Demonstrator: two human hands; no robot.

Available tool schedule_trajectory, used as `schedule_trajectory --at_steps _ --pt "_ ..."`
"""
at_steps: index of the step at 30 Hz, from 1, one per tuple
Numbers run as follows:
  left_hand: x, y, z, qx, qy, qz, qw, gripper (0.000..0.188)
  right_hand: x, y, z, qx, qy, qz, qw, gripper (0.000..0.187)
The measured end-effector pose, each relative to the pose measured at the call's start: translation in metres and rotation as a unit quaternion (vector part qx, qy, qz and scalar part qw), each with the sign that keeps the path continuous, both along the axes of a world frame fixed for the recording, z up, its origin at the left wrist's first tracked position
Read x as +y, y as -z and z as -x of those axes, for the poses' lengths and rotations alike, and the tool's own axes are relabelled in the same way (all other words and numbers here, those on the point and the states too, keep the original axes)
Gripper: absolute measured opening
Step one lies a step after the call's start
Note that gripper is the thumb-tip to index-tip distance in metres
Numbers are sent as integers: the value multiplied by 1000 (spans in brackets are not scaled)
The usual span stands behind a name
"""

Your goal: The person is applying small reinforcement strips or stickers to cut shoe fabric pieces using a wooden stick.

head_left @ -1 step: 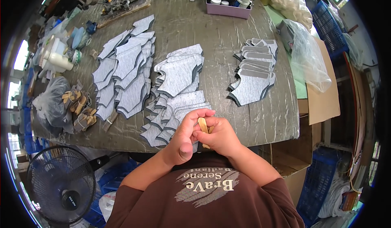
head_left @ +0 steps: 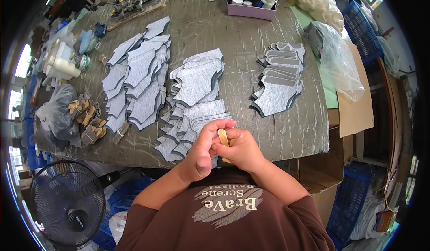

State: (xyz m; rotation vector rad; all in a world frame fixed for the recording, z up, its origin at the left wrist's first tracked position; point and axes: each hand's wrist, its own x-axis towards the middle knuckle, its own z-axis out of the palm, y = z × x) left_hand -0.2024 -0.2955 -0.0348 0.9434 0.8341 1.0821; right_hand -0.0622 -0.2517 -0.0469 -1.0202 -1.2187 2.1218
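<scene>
In front of my shirt, at the near edge of the table, my hands meet. My right hand point(head_left: 242, 151) is closed round small tan strips point(head_left: 223, 137), whose ends show between its fingers and below its thumb. My left hand point(head_left: 205, 150) is curved beside it, thumb apart, its fingertips reaching over near the strips; part of its fingers is hidden. Just beyond my hands lies a pile of grey, curved-edge cut panels point(head_left: 197, 83), overlapping one another. A second pile of grey panels point(head_left: 141, 67) spreads to the left, and a smaller stack point(head_left: 277, 97) with rounded tabs lies to the right.
At the table's left are banded bundles of tan strips point(head_left: 81, 110), a clear plastic bag point(head_left: 58, 112) and a white bottle point(head_left: 65, 66). A purple box point(head_left: 251, 11) with jars stands at the back. A black fan point(head_left: 67, 204) is below left; cardboard point(head_left: 354, 94) stands right.
</scene>
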Motion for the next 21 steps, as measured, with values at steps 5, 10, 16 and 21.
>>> schedule_trajectory --at_steps 5,10,16,21 --pt "5 11 7 -36 -50 -27 998 95 3 -1 -4 162 -4 98 982 7" --pt "8 1 27 360 -87 -261 892 28 5 9 -19 165 -44 163 972 8" --pt "-4 -4 38 412 -101 -251 870 13 0 11 -11 147 216 188 947 7" --pt "-5 10 50 273 -282 12 920 5 11 24 -33 -80 174 -240 952 4"
